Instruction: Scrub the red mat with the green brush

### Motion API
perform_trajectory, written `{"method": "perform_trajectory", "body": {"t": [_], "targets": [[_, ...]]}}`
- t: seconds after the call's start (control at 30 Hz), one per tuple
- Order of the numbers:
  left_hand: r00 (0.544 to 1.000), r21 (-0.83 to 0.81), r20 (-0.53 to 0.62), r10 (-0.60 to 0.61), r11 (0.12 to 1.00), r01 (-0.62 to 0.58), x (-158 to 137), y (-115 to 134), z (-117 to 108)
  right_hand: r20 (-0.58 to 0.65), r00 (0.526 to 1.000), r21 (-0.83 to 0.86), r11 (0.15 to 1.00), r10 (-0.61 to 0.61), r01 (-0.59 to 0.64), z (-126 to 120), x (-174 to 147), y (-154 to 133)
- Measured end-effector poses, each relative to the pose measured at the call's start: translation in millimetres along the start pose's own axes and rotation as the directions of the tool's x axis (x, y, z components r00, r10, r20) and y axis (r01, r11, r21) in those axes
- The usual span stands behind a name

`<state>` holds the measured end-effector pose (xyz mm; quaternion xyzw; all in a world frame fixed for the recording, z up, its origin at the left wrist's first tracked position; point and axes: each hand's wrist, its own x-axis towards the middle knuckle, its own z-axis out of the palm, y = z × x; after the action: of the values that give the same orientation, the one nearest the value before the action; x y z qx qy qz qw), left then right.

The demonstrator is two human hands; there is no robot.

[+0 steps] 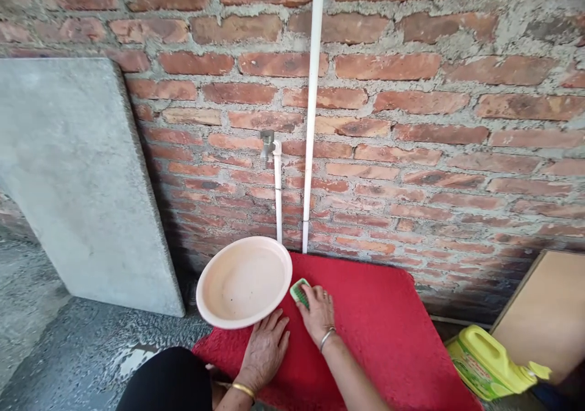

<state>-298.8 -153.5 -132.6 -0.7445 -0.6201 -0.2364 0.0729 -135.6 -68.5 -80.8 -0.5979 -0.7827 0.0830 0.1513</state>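
Observation:
My right hand (319, 315) is closed around a small green scrubbing brush (299, 290), which rests on a red cloth (365, 326). The brush's underside is hidden. Flat on the same cloth lies my left hand (266, 347), its fingers stretched out and holding nothing. Its fingertips are at the near rim of a pale pink basin (249, 283); whether they touch it I cannot tell. The basin sits tilted at the cloth's left edge, with a few dark specks inside.
A tap (267, 146) on a white pipe stands against the brick wall (411, 119). On the left a grey slab (86, 179) leans over wet floor (91, 350). A yellow jug (489, 362) and a tan board (543, 307) stand at the right.

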Motion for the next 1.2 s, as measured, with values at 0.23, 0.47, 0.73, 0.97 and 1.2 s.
{"method": "perform_trajectory", "body": {"t": [0.23, 0.47, 0.73, 0.97, 1.2], "targets": [[0.999, 0.008, -0.013, 0.043, 0.999, -0.043, 1.3, -1.7, -0.9, 0.036, 0.999, -0.038, 0.999, -0.014, 0.015, 6.3, -9.9, -14.7], [0.999, -0.004, 0.009, 0.031, 1.000, -0.031, 1.5, -1.6, -3.2, 0.024, 0.999, -0.074, 0.997, 0.027, -0.025, 2.9, -11.5, -2.7], [1.000, -0.007, 0.012, 0.015, 1.000, -0.015, 1.5, -1.3, -1.0, -0.005, 0.996, -0.127, 0.987, 0.094, -0.094, -2.3, -16.7, 27.7], [1.000, -0.012, 0.008, 0.004, 1.000, -0.003, 2.1, 0.7, -1.6, -0.043, 0.988, -0.172, 0.973, 0.146, -0.152, -7.0, -20.5, 47.6], [1.000, -0.013, 0.029, -0.008, 1.000, 0.009, 2.8, 1.2, 0.2, -0.070, 0.976, -0.244, 0.946, 0.204, -0.215, -17.9, -24.9, 81.0]]}}
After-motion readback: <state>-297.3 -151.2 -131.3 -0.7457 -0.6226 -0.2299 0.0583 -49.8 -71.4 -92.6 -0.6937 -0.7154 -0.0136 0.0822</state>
